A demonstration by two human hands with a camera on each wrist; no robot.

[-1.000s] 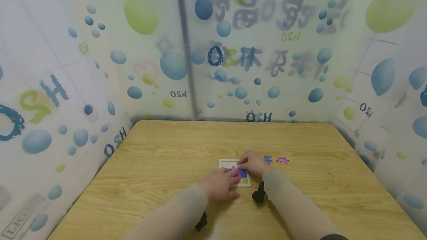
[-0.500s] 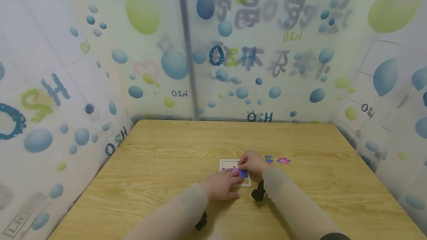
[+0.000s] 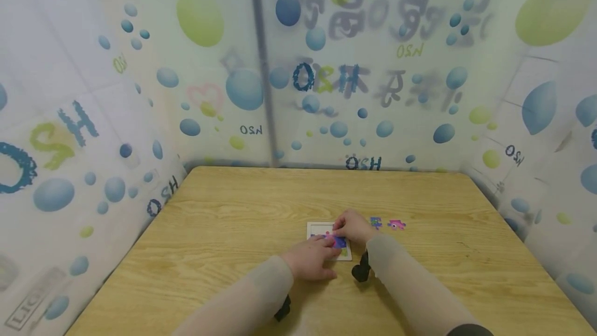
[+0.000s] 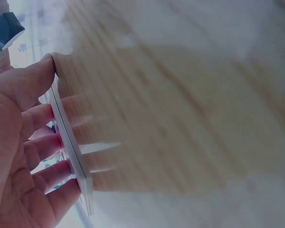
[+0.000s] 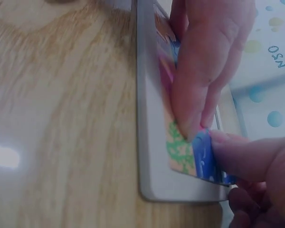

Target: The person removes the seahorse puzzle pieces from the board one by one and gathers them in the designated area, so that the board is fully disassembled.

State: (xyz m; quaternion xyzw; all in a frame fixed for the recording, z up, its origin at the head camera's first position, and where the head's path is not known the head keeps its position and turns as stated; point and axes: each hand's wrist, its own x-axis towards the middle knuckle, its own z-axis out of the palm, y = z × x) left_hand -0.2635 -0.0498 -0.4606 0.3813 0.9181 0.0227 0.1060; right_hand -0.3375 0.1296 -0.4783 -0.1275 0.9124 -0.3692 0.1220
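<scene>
We see a square, white-framed jigsaw (image 5: pixel 154 180) central on the yellow wood-grain surface (image 3: pixel 224 211), the left hand (image 3: pixel 310 259) resting fingers spread across it, the right hand (image 3: pixel 355 228) pinching a blue-patterned piece (image 5: pixel 205 157) at two o'clock, near two loose pink and purple-green pieces (image 3: pixel 397 225).

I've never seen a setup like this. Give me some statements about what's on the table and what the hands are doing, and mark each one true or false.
1. A pink loose piece lies on the table, to the right of the framed puzzle. True.
2. The left hand is lifted clear of the puzzle. False: its fingers rest on it.
3. The right hand is at the puzzle's far right part. True.
4. The puzzle is completely filled. False: a pale bare space shows in its far part.
5. The blue-green loose piece lies apart from the pink one. True.
6. The backdrop is plain. False: it has blue and green spots.
</scene>
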